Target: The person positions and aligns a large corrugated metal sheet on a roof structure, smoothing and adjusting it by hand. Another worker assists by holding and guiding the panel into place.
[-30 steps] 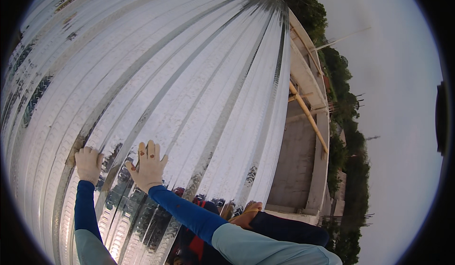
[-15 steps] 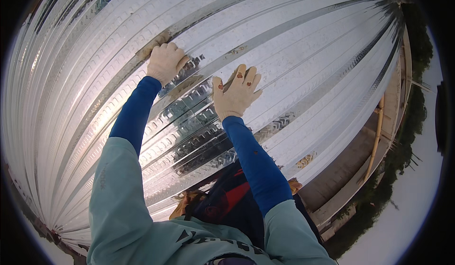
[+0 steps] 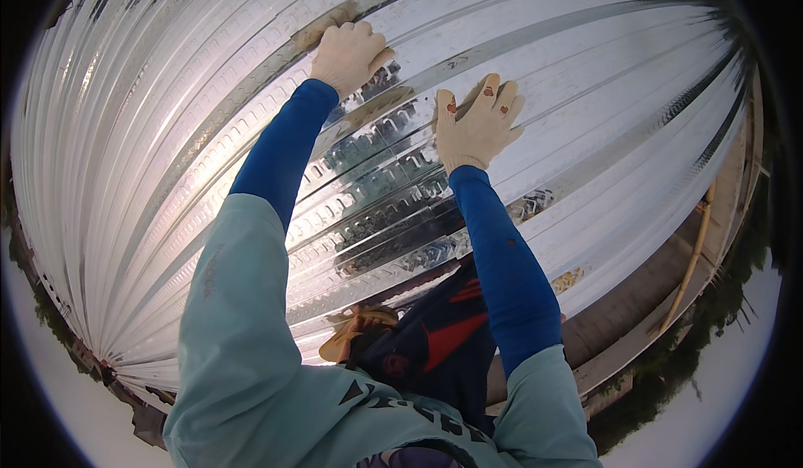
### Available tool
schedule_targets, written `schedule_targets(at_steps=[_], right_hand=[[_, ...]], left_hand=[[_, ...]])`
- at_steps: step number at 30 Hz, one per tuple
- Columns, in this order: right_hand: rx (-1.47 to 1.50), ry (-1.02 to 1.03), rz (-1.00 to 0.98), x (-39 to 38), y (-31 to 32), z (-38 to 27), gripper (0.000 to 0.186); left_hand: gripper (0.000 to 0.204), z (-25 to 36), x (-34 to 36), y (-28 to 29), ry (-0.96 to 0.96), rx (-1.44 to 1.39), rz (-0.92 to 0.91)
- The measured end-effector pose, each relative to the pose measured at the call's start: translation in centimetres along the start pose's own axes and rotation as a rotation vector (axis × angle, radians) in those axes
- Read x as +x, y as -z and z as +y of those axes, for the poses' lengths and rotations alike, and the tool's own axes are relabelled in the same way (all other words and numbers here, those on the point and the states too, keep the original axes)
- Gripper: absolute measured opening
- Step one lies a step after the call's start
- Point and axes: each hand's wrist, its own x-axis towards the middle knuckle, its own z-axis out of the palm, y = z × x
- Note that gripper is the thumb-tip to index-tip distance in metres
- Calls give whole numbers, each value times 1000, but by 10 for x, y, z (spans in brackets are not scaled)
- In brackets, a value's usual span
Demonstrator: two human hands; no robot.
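Beneath both hands spreads a shiny, ribbed metal sheet [image 3: 577,138], silvery with long parallel ribs and small embossed marks. My left hand [image 3: 347,60], in a cream knit glove, rests on it with fingers curled over a raised rib; the fingertips are hidden. Beside the left fingers lies a brownish stain [image 3: 322,26] along that rib. To the right and a little nearer, my right hand [image 3: 475,129] presses on the sheet, fingers spread. Its matching glove has reddish-brown spots on the fingers. Blue sleeves cover both forearms.
Below me a tan shoe [image 3: 360,334] stands on the metal near my dark trousers [image 3: 427,342]. Past the right edge are a concrete ledge [image 3: 615,334] and a yellowish pole [image 3: 690,259]. Green foliage [image 3: 669,393] lies beyond.
The view has shifted, so the sheet and both hands appear farther up and to the right. Against the ribs and stain, the hands keep about the same places. More of the tan shoe shows.
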Motion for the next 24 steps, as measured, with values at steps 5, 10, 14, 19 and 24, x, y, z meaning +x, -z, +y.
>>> schedule_targets(at_steps=[5, 10, 14, 19, 24], right_hand=[[23, -22, -13, -2, -3, 0, 75], [38, -22, -59, -3, 4, -3, 81], [4, 23, 91, -6, -15, 6, 78], [41, -1, 14, -5, -2, 1, 78], [46, -26, -74, -3, 6, -8, 75]], left_hand=[[34, 13, 3, 11, 50, 117, -128], [28, 31, 4, 32, 156, 163, -185], [28, 35, -42, 42, 311, 55, -126], [64, 13, -147, 35, 559, -91, 151], [61, -2, -160, 35, 563, -4, 150]])
